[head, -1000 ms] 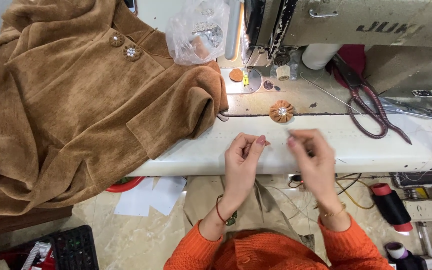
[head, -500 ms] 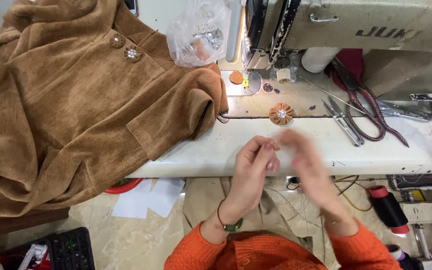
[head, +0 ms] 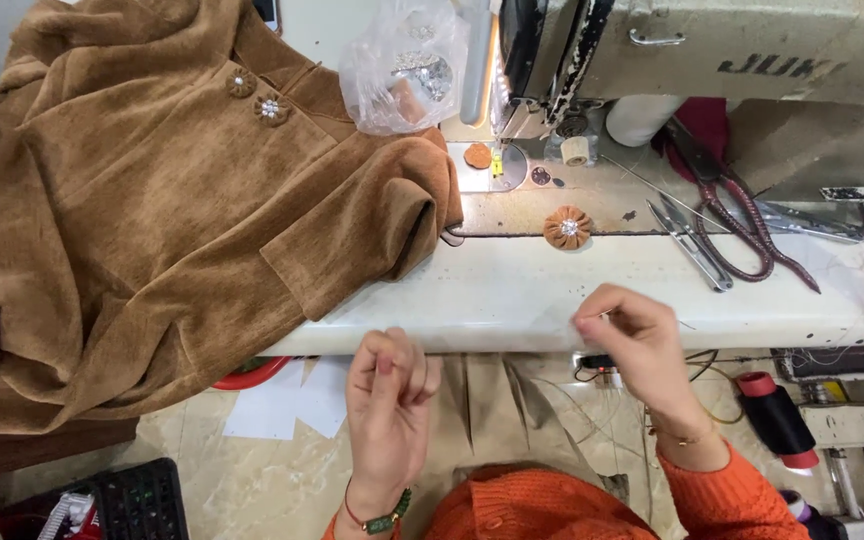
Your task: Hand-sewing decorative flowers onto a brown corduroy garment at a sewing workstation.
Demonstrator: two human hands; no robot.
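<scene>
Needle (head: pixel 680 324): thin, barely visible, pinched in the fingertips of the right hand (head: pixel 632 335) at centre-right of the frame, over the front edge of the white table (head: pixel 512 290). The left hand (head: pixel 389 395), lower centre, has fingertips pressed together; any thread between them cannot be made out. A fabric rosette button (head: pixel 567 227) lies above, near the snips (head: pixel 690 243).

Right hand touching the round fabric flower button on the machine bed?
Apart. Head view shows bare white table between the right hand and the fabric flower button.
</scene>
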